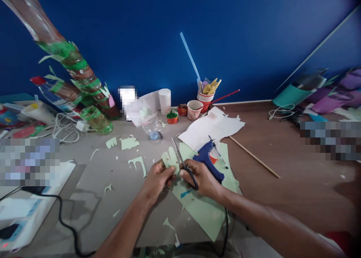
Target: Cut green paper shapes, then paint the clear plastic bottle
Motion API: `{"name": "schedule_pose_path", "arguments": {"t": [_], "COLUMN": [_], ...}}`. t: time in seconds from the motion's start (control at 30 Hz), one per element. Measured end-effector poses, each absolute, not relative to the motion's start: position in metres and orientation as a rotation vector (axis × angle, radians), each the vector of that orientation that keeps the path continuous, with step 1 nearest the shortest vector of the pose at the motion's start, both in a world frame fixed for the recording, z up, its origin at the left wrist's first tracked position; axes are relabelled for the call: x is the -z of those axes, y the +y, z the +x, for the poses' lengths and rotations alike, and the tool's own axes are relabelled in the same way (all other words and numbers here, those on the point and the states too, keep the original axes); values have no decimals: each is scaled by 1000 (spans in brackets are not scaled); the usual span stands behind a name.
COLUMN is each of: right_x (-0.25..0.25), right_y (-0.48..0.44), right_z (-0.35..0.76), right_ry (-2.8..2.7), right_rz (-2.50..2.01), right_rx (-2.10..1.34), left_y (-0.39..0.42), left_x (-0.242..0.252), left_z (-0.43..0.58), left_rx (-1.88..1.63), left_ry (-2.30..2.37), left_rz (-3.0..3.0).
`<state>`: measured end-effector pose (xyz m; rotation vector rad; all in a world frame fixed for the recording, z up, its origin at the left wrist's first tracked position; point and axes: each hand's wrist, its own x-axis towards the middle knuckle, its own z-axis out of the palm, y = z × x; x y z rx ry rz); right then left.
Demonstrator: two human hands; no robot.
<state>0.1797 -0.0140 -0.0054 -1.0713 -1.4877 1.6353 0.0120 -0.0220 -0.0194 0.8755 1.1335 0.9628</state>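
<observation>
Both hands are curled: over the grey tabletop (121, 192), a pale-green, finger-lobed paper cutout (170, 159) is pinched by the left hand (158, 176), and black-handled metal scissors (181, 159) are gripped by the right hand (200, 176) at its three o'clock side. Trimming seems in hand; steady paper and cautious snipping are called for next.

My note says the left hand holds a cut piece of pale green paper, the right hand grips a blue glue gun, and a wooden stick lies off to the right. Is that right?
Not quite: the right hand grips scissors; the blue glue gun lies beside that hand. The head view shows it. The rest stands.
</observation>
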Motion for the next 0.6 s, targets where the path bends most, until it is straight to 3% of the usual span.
{"name": "schedule_pose_path", "arguments": {"t": [0.6], "right_x": [7], "right_y": [-11], "right_z": [181], "right_ry": [-1462], "right_rz": [-1062], "right_rx": [-1572], "left_y": [-7], "left_x": [32], "left_z": [7], "left_rx": [-1263], "left_ry": [1246], "left_rz": [870]}}
